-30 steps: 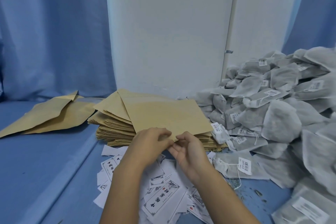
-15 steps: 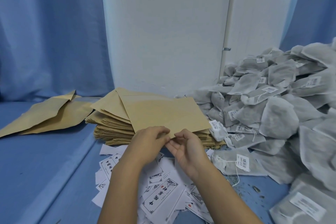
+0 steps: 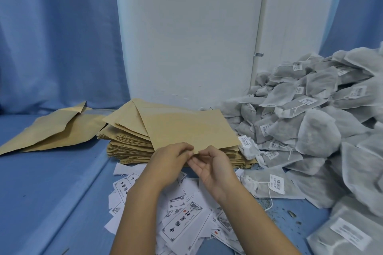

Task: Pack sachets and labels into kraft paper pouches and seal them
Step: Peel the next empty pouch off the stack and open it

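The left hand and right hand are pinching the near edge of the top pouch and hiding it, so whether its mouth is parting cannot be told; this pouch is also covering most of the stack beneath. Both forearms are running off the near edge of the view and lying over the scattered labels, whose small print is showing too fine to read. The sachet heap is spilling past the right edge, its barcode tags are blurring into unreadable marks, and the left edge is cropping the loose pouches at the far left.
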`<move>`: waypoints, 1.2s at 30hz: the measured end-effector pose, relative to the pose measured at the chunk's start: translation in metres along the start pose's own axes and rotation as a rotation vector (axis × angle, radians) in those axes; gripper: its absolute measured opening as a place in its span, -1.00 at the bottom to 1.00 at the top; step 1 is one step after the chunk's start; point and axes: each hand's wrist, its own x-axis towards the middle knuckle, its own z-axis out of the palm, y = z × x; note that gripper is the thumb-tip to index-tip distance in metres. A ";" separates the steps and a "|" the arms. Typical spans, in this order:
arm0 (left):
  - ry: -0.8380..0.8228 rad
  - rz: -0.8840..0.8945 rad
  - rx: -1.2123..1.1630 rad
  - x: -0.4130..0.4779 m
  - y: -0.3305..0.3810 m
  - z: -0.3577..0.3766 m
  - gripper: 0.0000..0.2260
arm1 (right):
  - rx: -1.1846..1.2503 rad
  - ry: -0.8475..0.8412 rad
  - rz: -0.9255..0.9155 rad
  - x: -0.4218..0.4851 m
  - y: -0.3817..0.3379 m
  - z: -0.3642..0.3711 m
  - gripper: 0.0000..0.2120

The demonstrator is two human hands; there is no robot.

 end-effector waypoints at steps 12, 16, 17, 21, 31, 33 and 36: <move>0.087 0.054 -0.065 -0.003 0.000 -0.001 -0.82 | -0.025 0.039 -0.051 0.002 -0.001 0.000 -0.84; 0.033 0.057 -0.093 -0.002 0.000 -0.007 -0.79 | -0.084 0.002 -0.117 0.002 -0.004 0.000 -0.80; 0.016 0.063 -0.070 -0.001 0.000 -0.009 -0.74 | -0.105 -0.020 -0.136 0.001 -0.004 0.001 -0.78; 0.094 0.146 0.043 -0.001 0.009 -0.010 -0.70 | -0.201 -0.063 -0.251 -0.001 -0.005 0.006 -0.65; 0.198 0.255 -0.467 -0.005 0.043 -0.014 -0.87 | -0.319 -0.303 -0.530 -0.016 -0.017 0.023 -0.63; 0.163 0.237 -0.566 -0.006 0.046 -0.016 -0.90 | -0.214 -0.319 -0.499 -0.018 -0.021 0.024 -0.65; 0.128 0.213 -0.613 -0.007 0.047 -0.019 -0.91 | -0.184 -0.331 -0.482 -0.021 -0.023 0.024 -0.70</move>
